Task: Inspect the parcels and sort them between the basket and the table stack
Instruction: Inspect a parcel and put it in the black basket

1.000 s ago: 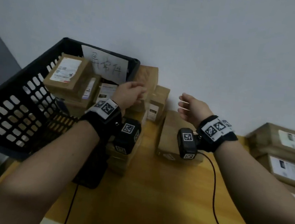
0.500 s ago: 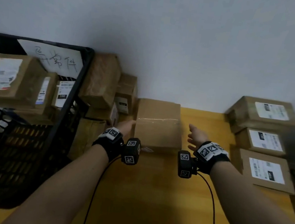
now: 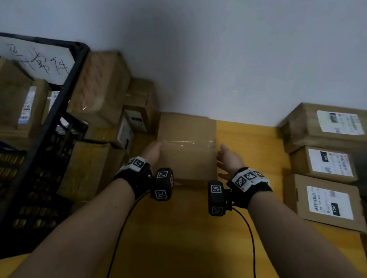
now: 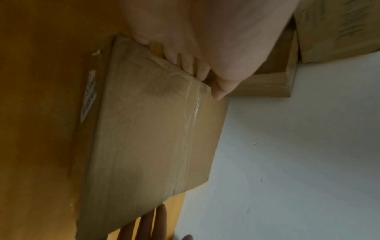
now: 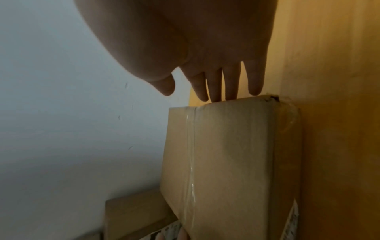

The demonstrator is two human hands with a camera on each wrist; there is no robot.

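Observation:
A plain brown taped parcel (image 3: 186, 148) lies on the yellow table (image 3: 188, 243) against the wall, with a label showing at its underside (image 4: 89, 95). My left hand (image 3: 152, 150) lies against its left side, fingers (image 4: 179, 60) flat on that side and thumb at the top edge. My right hand (image 3: 228, 160) is at the parcel's right side with straight fingers (image 5: 216, 86), the tips touching or nearly touching it. At the left stands the black basket (image 3: 38, 144) with several labelled parcels. A stack of three labelled parcels (image 3: 325, 164) is on the table at the right.
A loose pile of brown parcels (image 3: 101, 87) sits between the basket and the middle parcel. A white sheet with handwriting (image 3: 37, 61) leans in the basket. Black cables (image 3: 254, 251) trail from both wrists over the table. The wall stands right behind everything.
The view has swung from the basket toward the middle of the table. Both hands moved from near the basket to the plain parcel and closed in on its two sides.

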